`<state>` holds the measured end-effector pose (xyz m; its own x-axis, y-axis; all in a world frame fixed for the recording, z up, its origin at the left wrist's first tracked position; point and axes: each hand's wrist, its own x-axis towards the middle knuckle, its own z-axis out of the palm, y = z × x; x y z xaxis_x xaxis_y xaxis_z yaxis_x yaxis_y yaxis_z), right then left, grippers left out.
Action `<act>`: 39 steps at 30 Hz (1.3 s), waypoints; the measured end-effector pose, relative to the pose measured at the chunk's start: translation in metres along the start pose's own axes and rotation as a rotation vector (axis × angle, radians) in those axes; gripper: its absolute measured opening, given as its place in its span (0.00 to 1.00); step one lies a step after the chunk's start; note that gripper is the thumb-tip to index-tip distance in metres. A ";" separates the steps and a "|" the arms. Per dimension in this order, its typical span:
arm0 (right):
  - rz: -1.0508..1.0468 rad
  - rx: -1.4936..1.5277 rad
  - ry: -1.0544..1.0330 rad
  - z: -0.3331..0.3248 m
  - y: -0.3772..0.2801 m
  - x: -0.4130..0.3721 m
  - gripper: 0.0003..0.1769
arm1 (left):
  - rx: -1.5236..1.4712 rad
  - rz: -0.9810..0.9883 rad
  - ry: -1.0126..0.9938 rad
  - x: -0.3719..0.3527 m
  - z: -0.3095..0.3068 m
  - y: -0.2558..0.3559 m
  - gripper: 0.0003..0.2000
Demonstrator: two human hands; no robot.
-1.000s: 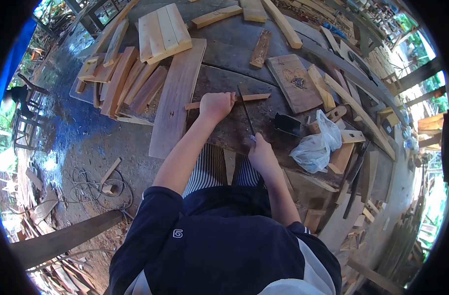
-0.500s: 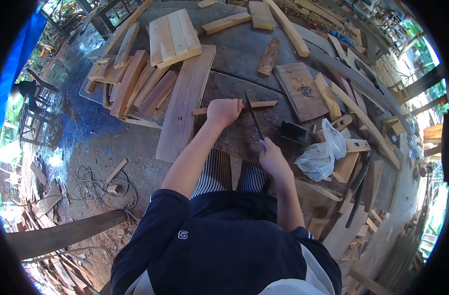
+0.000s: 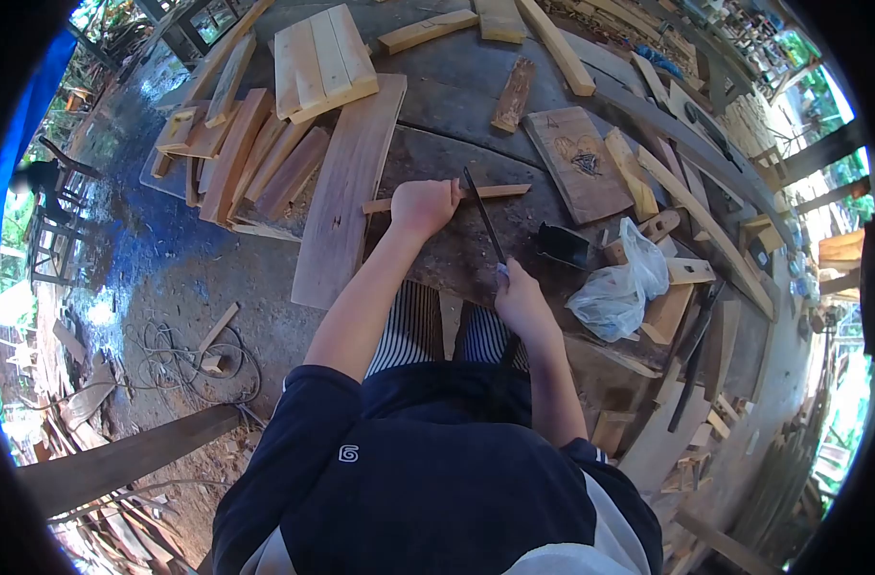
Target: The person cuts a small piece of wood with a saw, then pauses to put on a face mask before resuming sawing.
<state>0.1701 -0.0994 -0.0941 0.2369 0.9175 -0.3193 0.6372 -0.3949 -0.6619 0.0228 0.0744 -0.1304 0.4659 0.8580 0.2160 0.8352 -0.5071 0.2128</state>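
My left hand (image 3: 425,207) is closed round a narrow wooden strip (image 3: 504,191), pressing it against the dark tabletop. The strip juts out on both sides of my fist. Lower and to the right, my right hand (image 3: 524,299) grips the pale handle of a long, narrow dark-bladed tool (image 3: 483,217). Its blade slants up and left across the strip, just right of my left fingers. Whether the blade has teeth or a file surface, I cannot tell. A small black open container (image 3: 562,246) sits right of the blade.
A long plank (image 3: 346,196) and stacked wood pieces (image 3: 236,158) lie left of my hands. On the right are a board with a pile of nails (image 3: 571,182), a plastic bag (image 3: 621,292) and several wood offcuts. A cable (image 3: 193,359) is coiled on the ground.
The whole view has shifted slightly, so the bench appears a little further left and up. Both hands keep their grips, and the blade still crosses the strip beside my left fist.
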 end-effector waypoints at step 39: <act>-0.097 0.094 0.086 0.020 -0.002 0.013 0.10 | 0.003 0.091 -0.040 0.004 -0.003 -0.004 0.23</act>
<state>0.1569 -0.0873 -0.1102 0.2421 0.9506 -0.1941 0.5896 -0.3030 -0.7487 0.0205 0.0799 -0.1274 0.5512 0.8109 0.1965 0.7897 -0.5830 0.1909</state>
